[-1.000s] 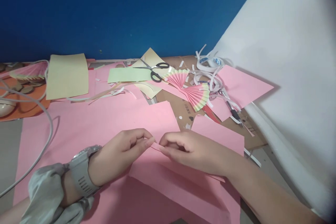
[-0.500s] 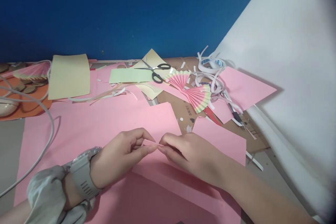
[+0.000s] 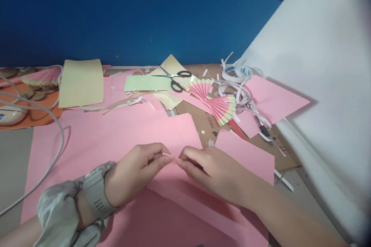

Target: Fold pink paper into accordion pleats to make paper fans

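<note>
My left hand [image 3: 142, 171], with a grey watch [image 3: 98, 193] on its wrist, pinches a thin edge of pink paper [image 3: 166, 155] between thumb and forefinger. Right beside it, my right hand [image 3: 213, 171] pinches at the same paper, thumb tip and fingers pressed together. The two sets of fingertips almost meet. Below them spreads a large pink sheet [image 3: 130, 224] with a lighter band across it. Fingers hide most of the pinched part, and I cannot tell whether it belongs to this sheet.
Behind the hands lie scissors [image 3: 176, 79], a pleated pink and green paper fan [image 3: 222, 108], a green strip [image 3: 146, 83] and a yellow sheet [image 3: 82, 85]. At right are curled white strips [image 3: 239, 85] and a pen [image 3: 263, 129]. A cable [image 3: 59, 139] and mouse [image 3: 13, 115] are at left.
The whole view has shifted slightly, so things sit a little further right. Both hands keep their pinch, and less pink paper shows between the fingertips.
</note>
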